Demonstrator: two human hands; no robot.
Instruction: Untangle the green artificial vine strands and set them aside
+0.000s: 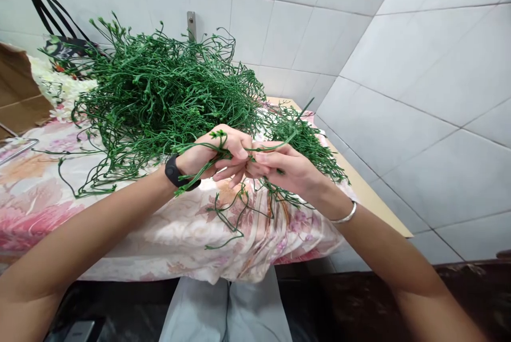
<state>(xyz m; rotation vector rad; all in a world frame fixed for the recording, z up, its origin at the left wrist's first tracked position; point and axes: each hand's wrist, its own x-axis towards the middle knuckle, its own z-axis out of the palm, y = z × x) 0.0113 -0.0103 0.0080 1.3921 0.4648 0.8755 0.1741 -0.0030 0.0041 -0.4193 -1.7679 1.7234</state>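
My left hand [225, 153] and my right hand [285, 166] meet above the front of the table. Both are closed on a green plastic flower stem [275, 146], whose branches stick out past the left wrist and whose straight end points up to the right. The fingertips nearly touch, so the joint between them is hidden. Behind my left hand rises a big tangled heap of green plastic stems [159, 86]. A smaller bundle of green stems [307, 140] lies beyond my right hand. A few loose stems [229, 219] hang below my hands over the cloth.
A floral cloth [167, 230] covers the table, with a bare board edge [375, 198] at the right. White artificial flowers [66, 92], a brown cardboard box [19, 86] and a black-handled bag [69, 47] stand at the left. Tiled walls [279, 23] close off the back and right.
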